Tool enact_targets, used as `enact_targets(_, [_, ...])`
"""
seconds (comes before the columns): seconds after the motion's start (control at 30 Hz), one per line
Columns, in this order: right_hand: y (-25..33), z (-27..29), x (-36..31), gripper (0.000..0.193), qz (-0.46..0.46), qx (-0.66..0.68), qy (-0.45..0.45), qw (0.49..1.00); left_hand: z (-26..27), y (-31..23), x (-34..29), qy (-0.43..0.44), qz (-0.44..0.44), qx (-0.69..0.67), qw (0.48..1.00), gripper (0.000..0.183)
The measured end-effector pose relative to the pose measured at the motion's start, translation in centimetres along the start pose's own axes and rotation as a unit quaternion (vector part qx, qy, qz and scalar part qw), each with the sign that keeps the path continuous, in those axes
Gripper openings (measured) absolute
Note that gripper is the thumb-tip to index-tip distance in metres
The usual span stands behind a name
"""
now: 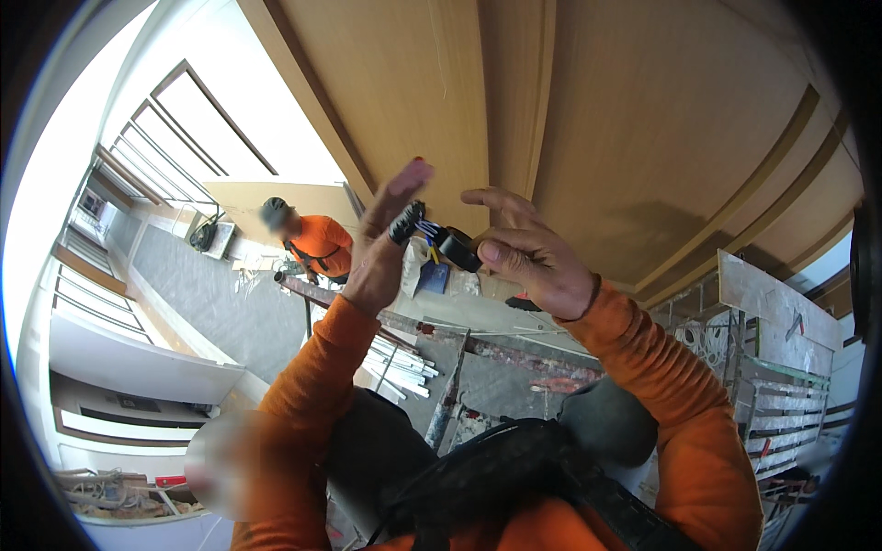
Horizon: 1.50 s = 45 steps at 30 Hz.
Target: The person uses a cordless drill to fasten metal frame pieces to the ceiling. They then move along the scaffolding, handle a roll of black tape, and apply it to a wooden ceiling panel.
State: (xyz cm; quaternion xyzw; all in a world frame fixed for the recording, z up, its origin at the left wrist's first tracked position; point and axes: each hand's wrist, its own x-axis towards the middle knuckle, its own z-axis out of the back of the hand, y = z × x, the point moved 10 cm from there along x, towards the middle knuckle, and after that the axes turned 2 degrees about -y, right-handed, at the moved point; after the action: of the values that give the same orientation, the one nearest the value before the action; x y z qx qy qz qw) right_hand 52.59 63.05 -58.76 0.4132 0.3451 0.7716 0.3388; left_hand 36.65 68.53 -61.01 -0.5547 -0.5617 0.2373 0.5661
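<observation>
My left hand is raised, its upper fingers pointing up and blurred by motion. At its thumb side is a bundle of thin wires, blue and white, with a black wrapped part against the hand. How the fingers grip it is partly hidden. On the right, my right hand pinches a roll of black tape between thumb and fingers, with the index finger stretched above it. The roll sits close beside the wires. A yellow strip shows just below them.
A co-worker in orange crouches on the floor below left. Paint-spattered scaffold pipes cross beneath me, near white strips. Wood panelling rises ahead. At right are a worn board and a metal frame.
</observation>
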Motion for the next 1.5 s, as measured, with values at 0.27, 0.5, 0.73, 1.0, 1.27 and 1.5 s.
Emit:
enact_targets(0.27, [-1.4, 1.1, 0.3, 0.064, -0.004, -0.118, -0.054, 0.992, -6.8, 8.4, -6.1, 0.286, 0.329, -0.165, 0.885, 0.083])
enact_targets(0.5, [-2.1, 0.4, -0.4, 0.07, -0.127, 0.327, -0.049, 0.935, -3.6, 12.0, -5.3, 0.163, 0.371, 0.017, 0.914, 0.061])
enact_targets(0.73, [-3.4, 0.2, -0.2, 0.069, -0.128, 0.201, -0.015, 0.971, -4.4, 6.9, -2.3, 0.18, 0.23, -0.03, 0.956, 0.08])
enact_targets(1.0, [-3.7, -0.4, 0.1, 0.064, -0.053, 0.104, -0.027, 0.993, -7.6, 7.5, -6.2, 0.289, 0.353, -0.227, 0.86, 0.106])
enact_targets(1.27, [1.2, 2.6, -0.7, 0.059, 0.088, -0.296, -0.123, 0.943, -8.8, 7.4, -8.6, 0.353, 0.419, -0.231, 0.804, 0.105])
enact_targets(1.5, [-2.7, 2.4, -0.5, 0.054, -0.073, 0.145, -0.103, 0.981, -6.3, 8.2, -5.4, 0.235, 0.318, -0.208, 0.895, 0.032])
